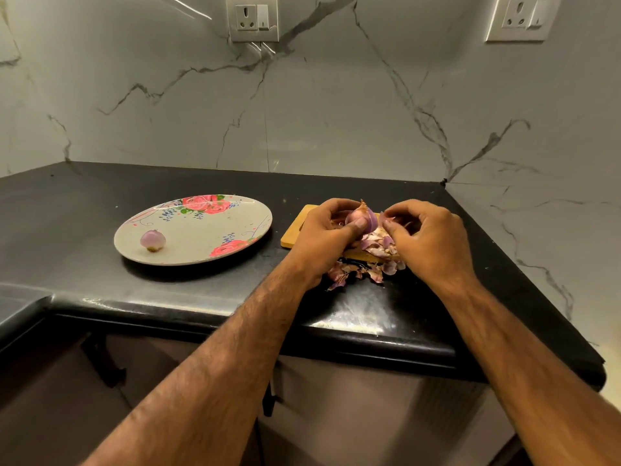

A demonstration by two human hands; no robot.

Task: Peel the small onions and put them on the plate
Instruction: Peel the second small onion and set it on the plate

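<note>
Surface: black polished stone surface [84, 203], carrying everything below.
Plate: round grey plate with pink roses [198, 230], left of the board; it holds one onion, so most of it is unfilled.
Board: small pale wooden chopping board [291, 235], largely hidden by the hands.
Left hand [322, 237]: fingers curled round the onion being worked, thumb pressed on its flank.
Right hand [426, 237]: fingertips bunched at that onion's side; whether they have hold of skin I cannot tell.
Peelings: heap of papery purple skins [366, 269] spilling off the board's near edge.
Onion in hand: small purple onion [361, 216], held above the board, dry skin partly on; peeling unfinished.
Onion on plate: small peeled pale-pink onion [153, 240]; done.
Unpeeled stock: none visible; it may be hidden.
</note>
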